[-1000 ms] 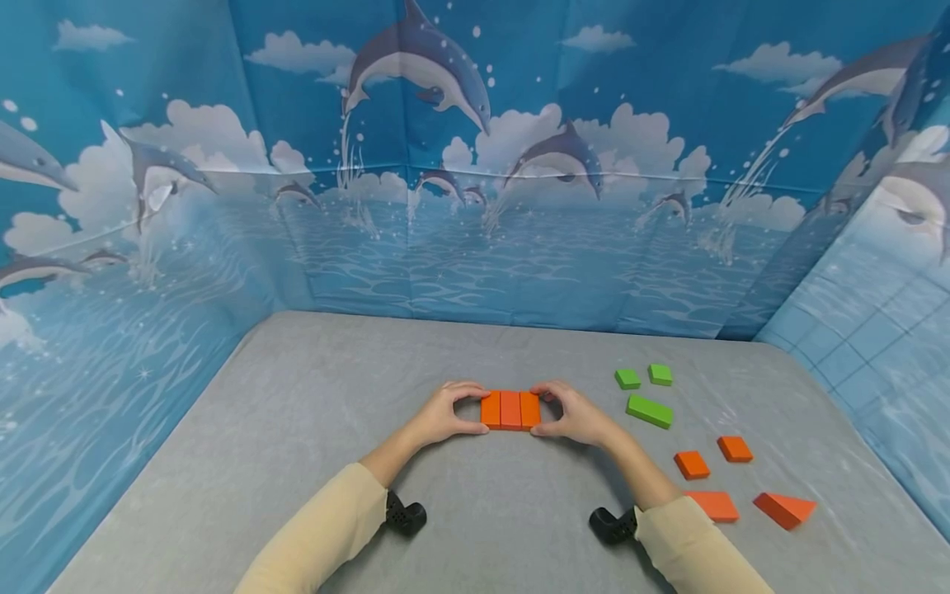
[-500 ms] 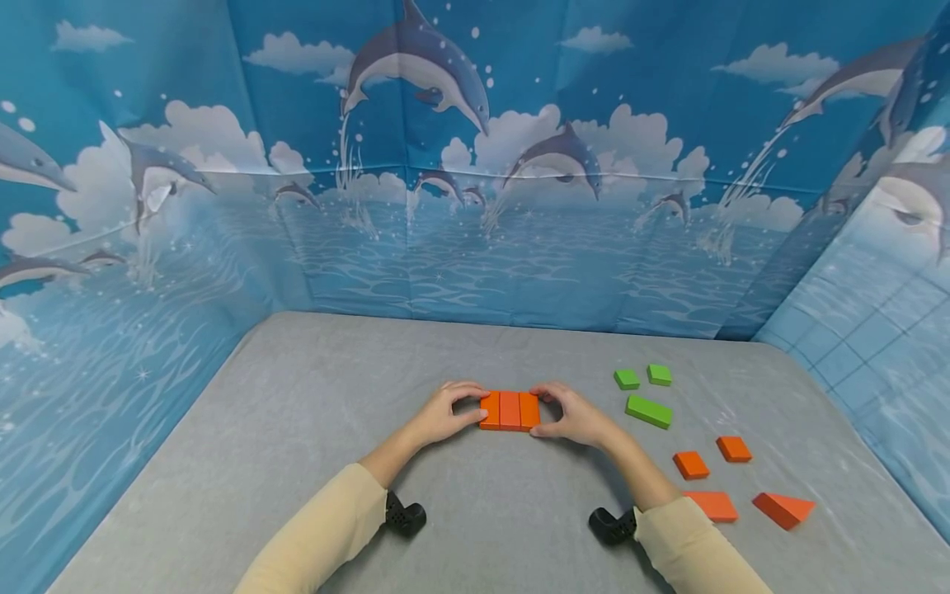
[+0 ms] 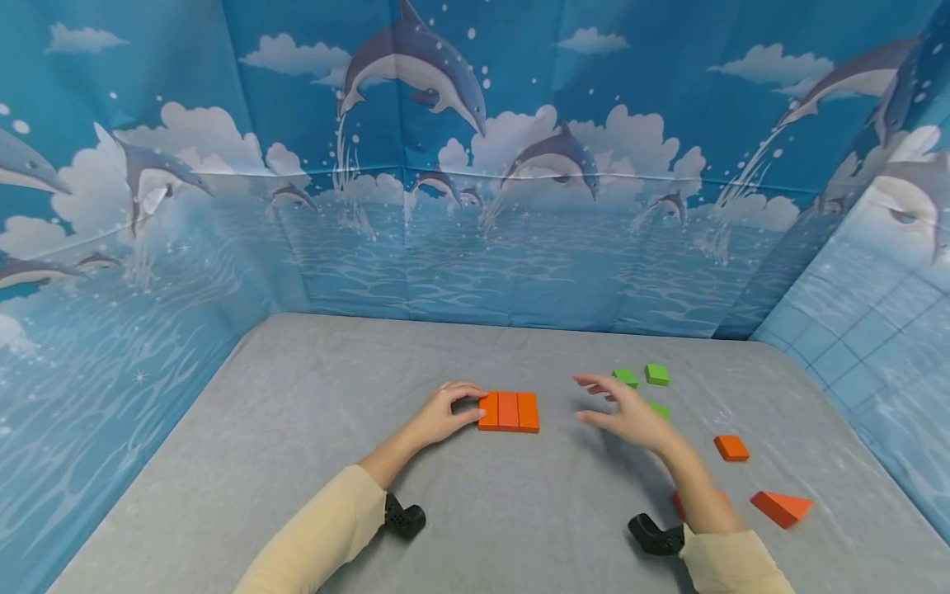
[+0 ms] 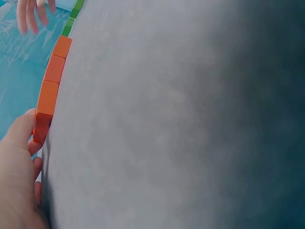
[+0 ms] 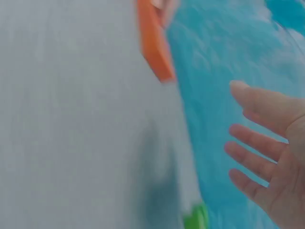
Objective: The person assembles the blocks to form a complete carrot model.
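Three orange blocks lie side by side, touching, in a row at mid-table in the head view: a left block (image 3: 488, 411), a middle block (image 3: 508, 412) and a right block (image 3: 528, 412). My left hand (image 3: 436, 417) pinches the left block, thumb at its near side and index finger at its far corner. The left wrist view shows the thumb against that block's end (image 4: 44, 109). Off to the right, my right hand (image 3: 629, 414) hovers above the table with fingers spread and holds nothing. It is apart from the row and partly covers a long green block (image 3: 660, 409).
Two small green blocks, one (image 3: 626, 378) nearer the hand and one (image 3: 657, 374) beyond it, lie at the back right. An orange square block (image 3: 732, 448) and an orange triangular block (image 3: 783, 508) lie at the right. My right forearm partly hides another orange block (image 3: 679, 505).
My right hand has let go of the right end of the row and moved to the right, its fingers spreading. The left thumb shifted slightly up along the left block; the row stays in place.
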A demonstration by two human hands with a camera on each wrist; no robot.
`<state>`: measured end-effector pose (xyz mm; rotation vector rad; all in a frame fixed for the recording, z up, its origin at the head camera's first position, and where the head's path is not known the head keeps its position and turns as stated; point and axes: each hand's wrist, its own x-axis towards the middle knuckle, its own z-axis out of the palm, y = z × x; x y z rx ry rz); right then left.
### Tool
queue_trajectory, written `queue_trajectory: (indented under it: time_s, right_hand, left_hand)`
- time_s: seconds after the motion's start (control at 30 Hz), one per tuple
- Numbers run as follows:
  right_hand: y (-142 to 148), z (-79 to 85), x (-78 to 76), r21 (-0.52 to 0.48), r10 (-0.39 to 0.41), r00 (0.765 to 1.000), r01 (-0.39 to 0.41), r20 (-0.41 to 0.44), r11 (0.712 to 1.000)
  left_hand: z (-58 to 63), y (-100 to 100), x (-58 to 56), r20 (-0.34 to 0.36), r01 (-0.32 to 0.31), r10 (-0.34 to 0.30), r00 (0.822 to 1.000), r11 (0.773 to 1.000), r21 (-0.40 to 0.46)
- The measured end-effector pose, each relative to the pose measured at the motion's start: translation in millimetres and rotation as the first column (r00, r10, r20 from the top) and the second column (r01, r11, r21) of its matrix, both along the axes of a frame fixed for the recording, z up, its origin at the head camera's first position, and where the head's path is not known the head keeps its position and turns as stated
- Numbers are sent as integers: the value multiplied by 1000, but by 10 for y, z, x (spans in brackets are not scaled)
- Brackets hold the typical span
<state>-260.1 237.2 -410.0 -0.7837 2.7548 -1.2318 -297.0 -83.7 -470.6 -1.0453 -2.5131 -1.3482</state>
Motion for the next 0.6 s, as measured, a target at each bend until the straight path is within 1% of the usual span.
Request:
queue_trajectory:
  time_s: [0.1, 0.2, 0.27, 0.37, 0.47, 0.6]
  right_hand:
    - [300, 63, 118, 4, -74, 997, 75, -27, 997]
    - [589, 81, 245, 36, -143, 989, 145, -47, 989]
    - [754, 60, 315, 55, -167, 984, 170, -59, 984]
    - [957, 6, 391, 92, -190, 981, 193, -45, 977]
    - [1106, -61, 438, 117, -196, 980, 192, 26, 974]
    - [1235, -130, 482, 163, -176, 971, 149, 162, 975]
  left_hand:
    - [-4, 0, -1, -2, 0, 0, 1000, 1000, -1]
    - [-13, -1, -10, -16, 4, -4, 1000, 1000, 0]
    - [-16, -4, -15, -21, 7, -7, 1000, 1000, 4]
    - [-15, -11, -16, -13, 5, -4, 1000, 1000, 7]
    - [-11, -12, -11, -3, 0, 0, 1000, 1000, 7]
    - [-12, -1, -9, 4, -3, 3, 1000, 1000, -8]
